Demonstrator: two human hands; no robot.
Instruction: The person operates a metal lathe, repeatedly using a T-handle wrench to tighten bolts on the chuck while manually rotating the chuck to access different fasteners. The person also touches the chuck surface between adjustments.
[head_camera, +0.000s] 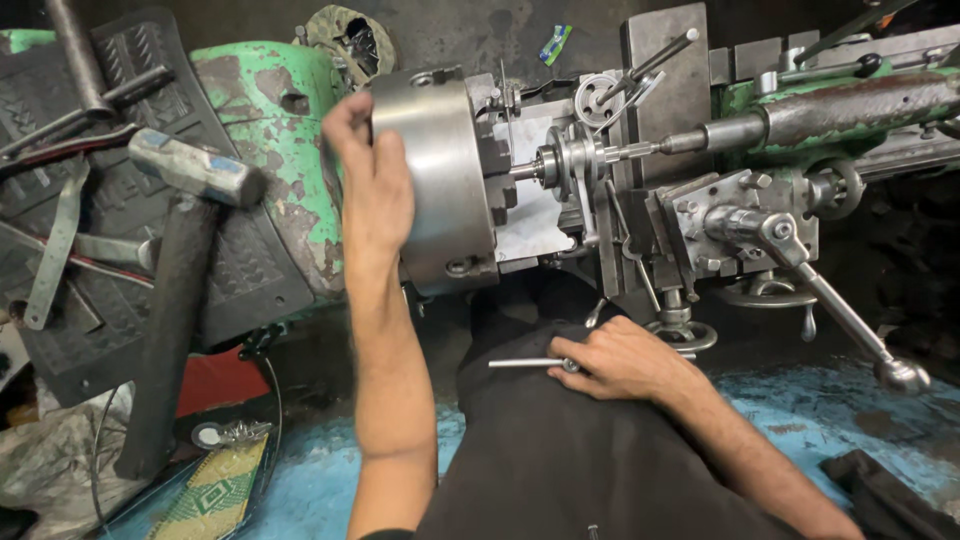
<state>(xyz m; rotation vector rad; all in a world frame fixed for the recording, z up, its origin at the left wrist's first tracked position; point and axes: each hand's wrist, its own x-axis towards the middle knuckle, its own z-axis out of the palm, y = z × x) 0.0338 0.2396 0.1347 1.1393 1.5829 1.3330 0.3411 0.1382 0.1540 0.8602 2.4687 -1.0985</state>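
While one steel chuck sits under the cupped left hand, the right hand below it grips one metal rod.

Small wrapper lies on dark floor beyond lathe, top centre: narrow crumpled strip, blue and green with some white, tilted. Green-and-yellow woven-pattern packet sits bottom left on floor, flat, diamond print, beside round white tag and bunch of keys. No signs, no screens in view. Whether tag bears print cannot tell.
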